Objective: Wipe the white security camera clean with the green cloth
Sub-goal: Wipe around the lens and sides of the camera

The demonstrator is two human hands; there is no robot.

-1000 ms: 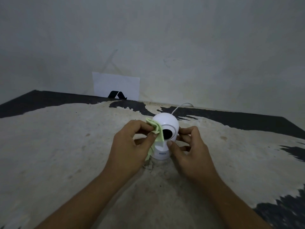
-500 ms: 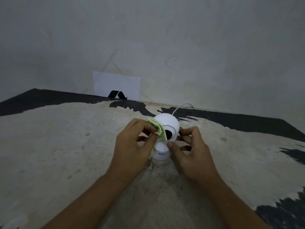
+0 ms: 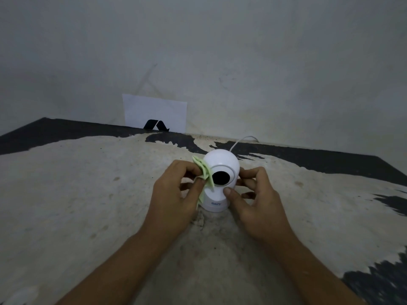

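left hand pinched shut on the green cloth, thumb and fingertips bunching it against the left flank of the white security camera. right hand wrapped round the opposite flank, thumb pressed on the front just under the black lens, fingers curled behind, steadying the body. both gripping, neither slack.

now the change: cloth slid off to the left compared with a second ago. back then, draped partly over the lens edge; half a second ago, sitting a touch higher and tighter; now tucked at the rim, lens fully uncovered and dark. looks like one stroke across the face finished, with the wipe working round toward the side of the dome. right hand barely shifted through all of it, same bracing hold.

camera standing upright on the desk, roughly centre, base flat, small lettering on the base too faint to read. white cable running from the back toward the wall. further back, a white card with a black mark leaning against the wall, well apart from the action.

judging from this: face probably dealt with, top of the dome, right flank and base likely not yet touched by cloth. task underway, not done. next stretch probably calling for a regrip or a turn of the camera to reach the covered side.
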